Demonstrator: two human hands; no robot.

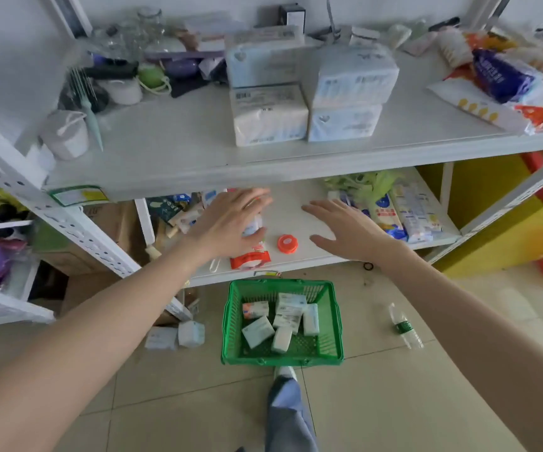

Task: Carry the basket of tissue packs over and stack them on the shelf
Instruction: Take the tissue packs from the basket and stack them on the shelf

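A green basket point(283, 322) stands on the tiled floor point(394, 386) directly in front of the white shelf unit, near its lower front edge. It holds several small tissue packs point(279, 318) lying loose and at mixed angles on the basket bottom. Two further small packs point(175, 334) lie on the floor to the left of the basket, beside the shelf upright. On the upper shelf point(172, 148), four large tissue packs point(309, 89) are stacked in two columns of two, side by side and touching, near the middle of the board and set back a little from its front edge. Both arms are extended toward the shelf below the upper board's front edge. The left hand point(231, 223) is spread flat, fingers extended, holding nothing; it hangs in front of items at the left part of the lower shelf point(289, 207). The right hand point(345, 230) is likewise spread, palm down, empty, over the bare middle of the lower shelf. An orange lid point(287, 244) lies on that shelf between the two hands, and a red-and-white pack point(250, 260) lies at its front edge below the left hand. A plastic bottle point(405, 326) lies on the floor to the right of the basket, apart from it. A trouser leg and shoe point(288, 399) show just behind the basket's near rim.
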